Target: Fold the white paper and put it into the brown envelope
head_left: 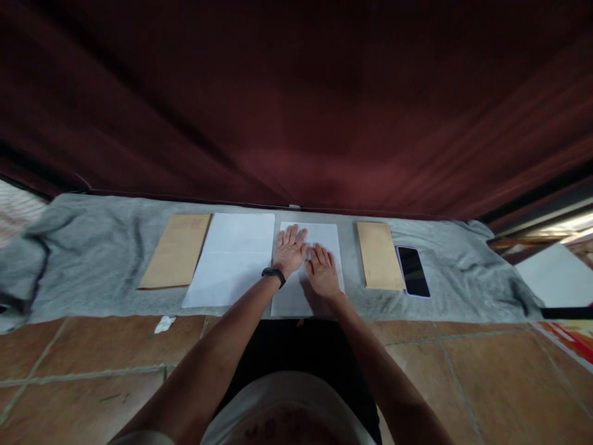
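Note:
A white sheet of paper (296, 300) lies in front of me on a grey cloth. My left hand (290, 250) rests flat on its upper part, fingers spread, with a dark band on the wrist. Close beside it, my right hand (323, 272) lies on the same sheet, fingers stretched out and slightly apart. Left of this sheet is white paper (234, 259) with a faint crease across it. Its left edge meets a brown envelope (178, 250). A narrower brown envelope (380, 256) lies to the right of my hands.
A phone (414, 272) with a dark screen lies against the right envelope. The grey cloth (463, 272) covers a long narrow surface. Behind it hangs a dark red curtain (296, 123). A crumpled white scrap (165, 324) is on the tiled floor (106, 346).

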Demonstrator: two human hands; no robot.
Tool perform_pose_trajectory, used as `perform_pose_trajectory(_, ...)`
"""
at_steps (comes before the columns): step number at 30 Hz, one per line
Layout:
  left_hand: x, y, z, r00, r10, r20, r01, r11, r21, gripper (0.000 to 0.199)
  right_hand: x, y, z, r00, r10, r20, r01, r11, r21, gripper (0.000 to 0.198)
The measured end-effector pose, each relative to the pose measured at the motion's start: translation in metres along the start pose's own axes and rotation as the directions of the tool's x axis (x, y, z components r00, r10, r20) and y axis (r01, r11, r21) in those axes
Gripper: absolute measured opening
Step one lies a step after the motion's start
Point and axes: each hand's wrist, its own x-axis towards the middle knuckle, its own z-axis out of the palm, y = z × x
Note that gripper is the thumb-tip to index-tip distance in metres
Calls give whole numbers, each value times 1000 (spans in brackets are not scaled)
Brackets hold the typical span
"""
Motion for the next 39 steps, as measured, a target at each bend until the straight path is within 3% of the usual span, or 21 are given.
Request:
perform_pose_trajectory(6, -3, 2, -6, 999, 17, -49, -17, 1000, 1, 57, -60, -19, -6, 999, 18, -41, -19, 1000, -11, 53)
perform_pose_trajectory(11, -14, 12, -16, 992, 121, -42, -119, 991, 56, 55, -80, -14, -15, 998, 2, -59, -4, 999, -34, 51)
perform_pose_trajectory(16, -75, 24, -20, 943, 330, 29, -331, 943, 28, 50, -82, -6, -16, 999, -21, -44, 19, 999, -36, 49)
perform_pose_trajectory(20, -136, 19, -27, 928, 369, 50, -369, 929, -10, 53, -90, 11, -22, 991, -131, -6, 131, 991, 17, 50)
perform_pose_trajectory(24, -168, 7, -39, 892, 443, 88, -440, 897, -44, 66, -102, 27, -34, 967, -247, 67, 242, 967, 75, 54)
perform_pose_trajectory(28, -169, 3, -41, 890, 445, 103, -445, 895, -17, 54, -112, 36, -46, 925, -349, 150, 339, 937, 89, 62)
perform_pose_trajectory(34, -156, 8, -46, 864, 495, 90, -497, 868, -4, 57, -113, 41, -51, 943, -293, 156, 297, 955, -2, 52)
perform_pose_trajectory(39, -145, 7, -50, 879, 466, 99, -468, 883, 7, 58, -105, 43, -49, 946, -277, 169, 287, 957, -35, 50)
